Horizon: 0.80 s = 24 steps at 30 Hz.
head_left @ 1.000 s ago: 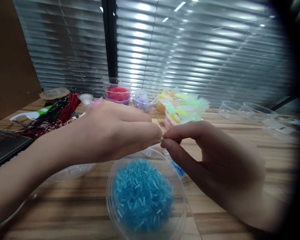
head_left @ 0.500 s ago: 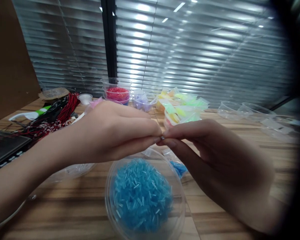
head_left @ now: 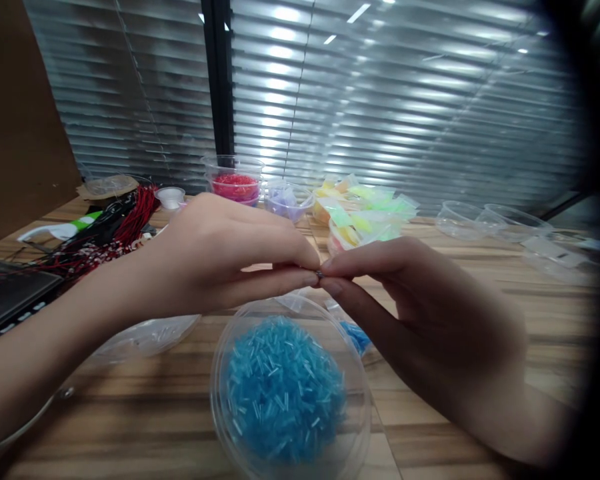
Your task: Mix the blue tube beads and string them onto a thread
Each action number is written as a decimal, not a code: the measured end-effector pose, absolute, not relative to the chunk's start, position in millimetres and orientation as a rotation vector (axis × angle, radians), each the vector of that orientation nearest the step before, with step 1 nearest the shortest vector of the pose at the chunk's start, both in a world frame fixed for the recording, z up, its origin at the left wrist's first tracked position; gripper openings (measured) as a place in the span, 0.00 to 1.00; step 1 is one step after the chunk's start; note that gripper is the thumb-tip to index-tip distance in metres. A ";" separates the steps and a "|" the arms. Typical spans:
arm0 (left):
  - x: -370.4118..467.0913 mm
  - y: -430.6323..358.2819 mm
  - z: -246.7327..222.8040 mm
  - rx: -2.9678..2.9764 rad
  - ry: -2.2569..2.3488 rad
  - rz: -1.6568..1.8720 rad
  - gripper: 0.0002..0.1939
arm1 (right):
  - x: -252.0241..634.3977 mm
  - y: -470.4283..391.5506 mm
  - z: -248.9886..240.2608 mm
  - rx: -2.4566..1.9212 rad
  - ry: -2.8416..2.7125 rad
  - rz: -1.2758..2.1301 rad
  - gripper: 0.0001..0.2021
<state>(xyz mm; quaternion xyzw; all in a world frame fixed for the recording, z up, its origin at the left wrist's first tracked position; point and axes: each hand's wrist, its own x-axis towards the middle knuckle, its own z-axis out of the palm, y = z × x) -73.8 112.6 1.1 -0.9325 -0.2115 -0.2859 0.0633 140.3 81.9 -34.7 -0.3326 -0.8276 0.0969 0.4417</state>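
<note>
My left hand (head_left: pixel 230 250) and my right hand (head_left: pixel 410 300) meet fingertip to fingertip at the middle of the view. Thumb and forefinger are pinched on both hands. A tiny dark, shiny piece (head_left: pixel 319 275) shows where the tips touch; it is too small to name. Below the hands stands a clear round tub (head_left: pixel 215 393) holding a heap of short blue translucent tube pieces (head_left: pixel 285 393). Behind that tub, a small bag with blue contents (head_left: pixel 356 337) lies partly hidden by my right hand.
Bundled red and black wires (head_left: pixel 140 213) lie at the left beside a dark flat device (head_left: pixel 15 293). At the back are a tub of red pieces (head_left: pixel 236 189), a tub with lilac packets (head_left: pixel 286 202) and yellow-green packets (head_left: pixel 367 213). Clear cups (head_left: pixel 463 223) stand right.
Both hands have shifted slightly left, still pinched together. A gap has opened between my left thumb and forefinger behind their tips. The tubs have not moved.
</note>
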 end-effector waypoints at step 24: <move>-77.5 111.5 2.7 -2.881 -0.571 -0.829 0.07 | 141.9 83.5 -36.3 -0.798 -1.985 0.506 0.06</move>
